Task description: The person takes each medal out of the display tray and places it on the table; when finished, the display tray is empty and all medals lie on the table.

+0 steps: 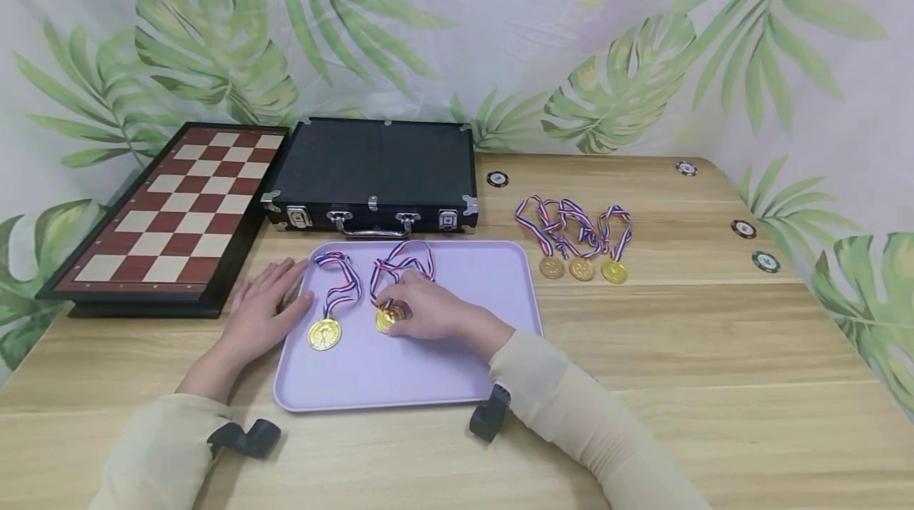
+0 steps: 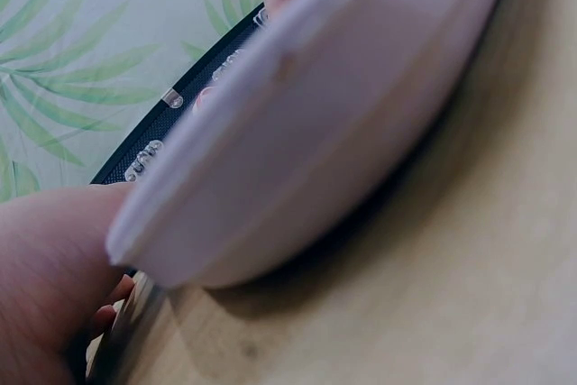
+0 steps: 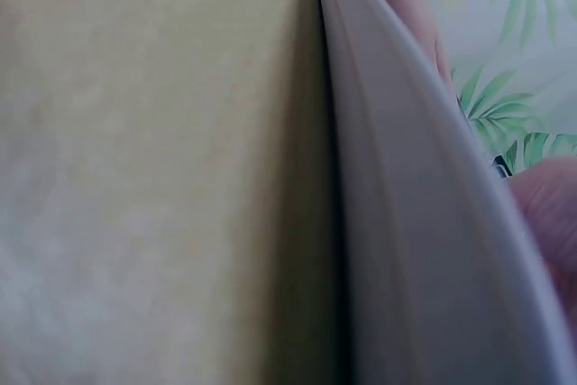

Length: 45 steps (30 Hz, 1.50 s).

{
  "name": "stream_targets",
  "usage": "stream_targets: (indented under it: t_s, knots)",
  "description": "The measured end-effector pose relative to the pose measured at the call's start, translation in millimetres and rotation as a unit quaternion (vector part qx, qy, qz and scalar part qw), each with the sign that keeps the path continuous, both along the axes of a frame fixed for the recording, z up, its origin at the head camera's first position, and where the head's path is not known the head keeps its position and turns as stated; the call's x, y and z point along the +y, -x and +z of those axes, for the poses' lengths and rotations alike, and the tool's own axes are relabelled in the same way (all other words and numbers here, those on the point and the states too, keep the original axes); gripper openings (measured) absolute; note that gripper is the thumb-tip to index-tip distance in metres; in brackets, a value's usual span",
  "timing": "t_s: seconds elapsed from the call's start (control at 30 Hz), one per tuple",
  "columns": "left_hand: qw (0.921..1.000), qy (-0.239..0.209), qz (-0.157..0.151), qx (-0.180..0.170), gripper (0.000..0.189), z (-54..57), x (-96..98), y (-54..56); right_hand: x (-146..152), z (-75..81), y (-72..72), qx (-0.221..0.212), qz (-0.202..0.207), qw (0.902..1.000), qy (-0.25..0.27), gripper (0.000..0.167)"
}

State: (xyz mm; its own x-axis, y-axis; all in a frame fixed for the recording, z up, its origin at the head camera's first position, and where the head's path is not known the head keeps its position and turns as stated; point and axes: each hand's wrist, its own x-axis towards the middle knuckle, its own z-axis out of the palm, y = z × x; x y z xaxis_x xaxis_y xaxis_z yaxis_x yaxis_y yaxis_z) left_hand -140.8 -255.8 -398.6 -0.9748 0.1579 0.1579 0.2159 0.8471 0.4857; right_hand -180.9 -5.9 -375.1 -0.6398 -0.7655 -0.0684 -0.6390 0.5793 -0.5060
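A lilac tray (image 1: 357, 383) lies on the table and carries two gold medals with red, white and blue striped ribbons. My right hand (image 1: 432, 310) pinches the right-hand gold medal (image 1: 385, 320) by its edge, low over the tray, its ribbon looped behind. To its left lies the other gold medal (image 1: 324, 335), flat on the tray. My left hand (image 1: 266, 310) rests at the tray's left rim with fingers extended forward. Both wrist views are mostly filled by the tray's side wall (image 2: 297, 151), which hides the fingertips.
Behind the tray stands a black latched case (image 1: 378, 165), with a raised checkerboard (image 1: 189, 208) left of it. Three more medals (image 1: 581, 269), two bronze-toned and one gold, lie right of the tray with ribbons bunched. Several poker chips (image 1: 766, 262) are scattered toward the back and right.
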Motion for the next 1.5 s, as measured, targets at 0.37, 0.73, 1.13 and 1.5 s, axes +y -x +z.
stream_targets:
  t_s: [0.37, 0.73, 1.13, 1.5]
  knots:
    - [1.0, 0.002, -0.002, -0.003, 0.055, -2.5, 2.4, 3.6, 13.6, -0.2, -5.4, -0.019, 0.018, 0.997, 0.073, 0.052]
    - [1.0, 0.001, -0.005, 0.001, 0.054, -2.3, 1.2, 4.9, 85.6, 56.2, -6.7, -0.145, -0.059, 0.9604, 0.23, 0.058]
    - [0.9999, 0.006, 0.002, -0.01, 0.056, -1.8, 0.1, 2.8, 166.8, 114.4, -5.6, -0.107, -0.066, 0.9119, 0.391, 0.056]
    - [0.9999, 0.003, 0.002, -0.013, 0.056, -1.8, -1.2, 2.8, 235.7, 150.8, -20.3, -0.065, -0.103, 0.8439, 0.523, 0.043]
